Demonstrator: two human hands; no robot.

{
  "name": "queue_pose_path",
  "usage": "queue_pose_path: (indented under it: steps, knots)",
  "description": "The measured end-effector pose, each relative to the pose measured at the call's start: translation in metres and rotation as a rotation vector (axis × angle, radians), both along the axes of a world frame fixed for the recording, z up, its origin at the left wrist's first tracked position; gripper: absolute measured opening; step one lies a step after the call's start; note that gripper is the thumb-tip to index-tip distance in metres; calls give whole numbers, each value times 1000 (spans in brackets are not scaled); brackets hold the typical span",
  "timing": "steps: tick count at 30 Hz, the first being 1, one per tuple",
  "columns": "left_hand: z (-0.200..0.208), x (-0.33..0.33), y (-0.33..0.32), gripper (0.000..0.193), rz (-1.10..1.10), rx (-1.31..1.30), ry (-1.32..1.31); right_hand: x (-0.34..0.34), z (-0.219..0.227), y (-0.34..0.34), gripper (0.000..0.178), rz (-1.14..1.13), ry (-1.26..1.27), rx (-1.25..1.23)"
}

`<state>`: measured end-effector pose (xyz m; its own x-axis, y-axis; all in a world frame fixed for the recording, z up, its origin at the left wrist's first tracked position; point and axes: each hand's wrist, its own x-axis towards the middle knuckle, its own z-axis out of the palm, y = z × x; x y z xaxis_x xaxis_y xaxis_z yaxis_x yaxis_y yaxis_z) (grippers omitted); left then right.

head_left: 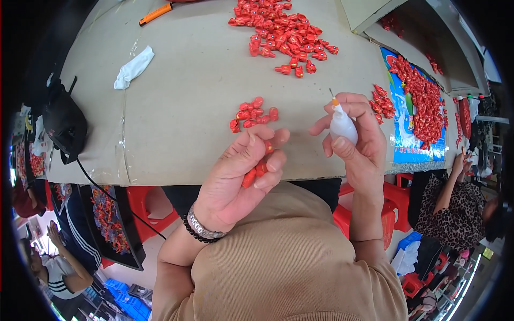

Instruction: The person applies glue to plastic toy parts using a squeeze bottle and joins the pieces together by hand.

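Observation:
Several small red plastic pieces [249, 178] are held in the curled fingers of my left hand [227, 174], above the table's near edge. What they are exactly is partly hidden by the fingers. To the right, my right hand [367, 147] grips a white squeeze bottle [343, 128] with an orange collar and a thin needle tip pointing up and away. The two hands are apart. Just beyond my left hand lies a small group of rounded red pieces [256, 113]. Farther off spreads a big heap of red figure-like pieces [292, 40] with small dark and yellow details.
On the right, a blue printed sheet [399, 142] carries many red pieces, with a smaller cluster [381, 102] beside it. A white cloth [134, 68], an orange cutter [156, 14] and a black bag [64, 120] with a cord are leftward. Other people sit at both sides.

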<state>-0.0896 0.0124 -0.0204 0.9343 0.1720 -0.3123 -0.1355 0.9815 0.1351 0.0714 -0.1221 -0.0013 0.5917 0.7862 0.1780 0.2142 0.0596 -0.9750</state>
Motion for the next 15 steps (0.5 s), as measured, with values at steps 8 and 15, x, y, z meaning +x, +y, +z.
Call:
queue_pose_path:
  steps: [8, 15]
  knots:
    - [-6, -3, 2, 29, -18, 3, -25, -12, 6, 4, 34, 53, 254, 130]
    - [-2, -2, 2, 33, -54, 115, 87, -20, 6, 2, 35, -102, 239, 117]
